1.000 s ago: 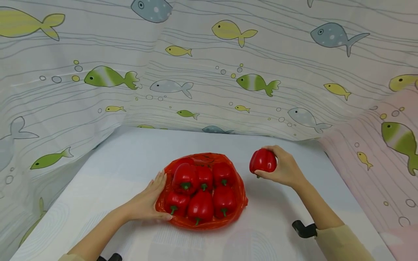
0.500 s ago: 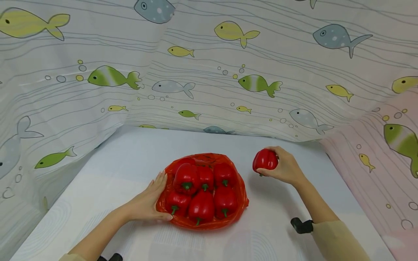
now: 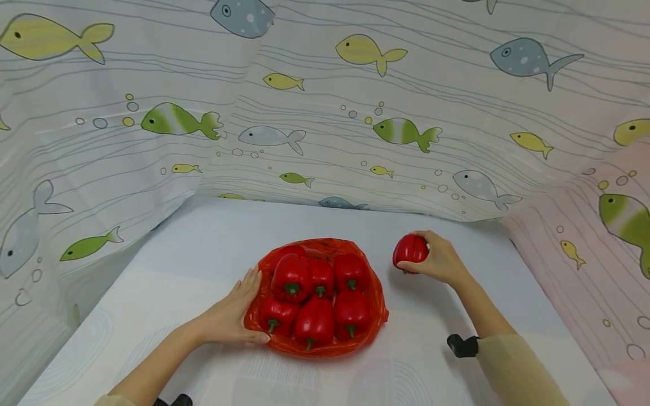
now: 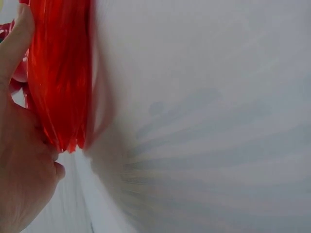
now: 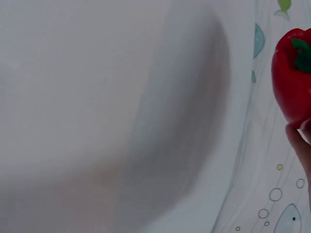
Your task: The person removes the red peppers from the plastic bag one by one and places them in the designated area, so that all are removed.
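An orange-red plastic bag point(image 3: 378, 304) sits on the table, rolled open and filled with several red bell peppers point(image 3: 315, 321) with green stems. My left hand point(image 3: 228, 316) rests along the bag's left side, fingers straight and spread, thumb stretched along its front edge. In the left wrist view the thumb lies beside the bag's wall point(image 4: 63, 73). To the right of the bag, my right hand point(image 3: 442, 259) grips a single red bell pepper point(image 3: 410, 251) between thumb and fingers, stem downward in the head view. This pepper appears at the right edge of the right wrist view, its underside partly hidden.
The white table point(image 3: 325, 383) has faint printed patterns. A fish-printed curtain point(image 3: 315, 101) closes off the back and sides. Black wrist mounts point(image 3: 462, 345) stick out near the sleeves.
The right hand and its pepper have shifted slightly, sinking a little toward the table, and the right forearm has swung a bit left. The left hand stays against the bag.
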